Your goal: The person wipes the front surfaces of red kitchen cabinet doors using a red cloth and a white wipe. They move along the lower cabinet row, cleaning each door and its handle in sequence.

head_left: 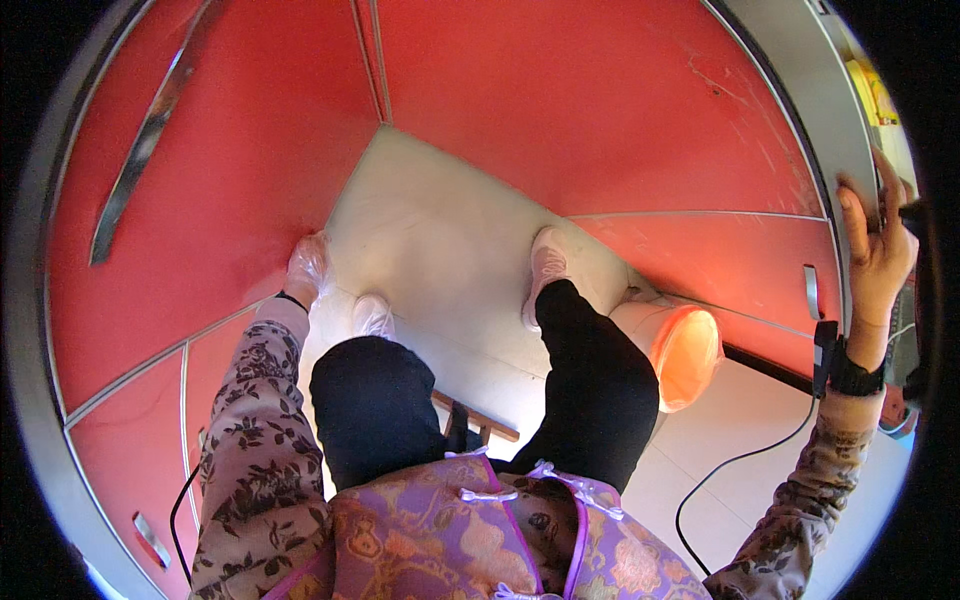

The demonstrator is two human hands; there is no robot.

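My left hand (304, 268) is low against the red cabinet door (230, 170), beside its bottom edge near the floor. Its fingers look curled around something pale and translucent, perhaps thin plastic or a wipe; I cannot make out which. Up at the right, my right hand (876, 262) rests at the grey countertop edge (825, 110), fingers stretched apart with nothing in them. A black band with a small device (826, 350) is on that wrist, and a black cable runs down from it.
Red cabinets meet in a corner ahead, with metal handles (145, 150) on the doors. An orange-lined bucket (690, 355) stands on the floor right of my right leg. My shoes (547, 262) are on pale tiles, and a wooden stool (480, 418) shows between my legs. Something yellow (872, 92) lies on the counter.
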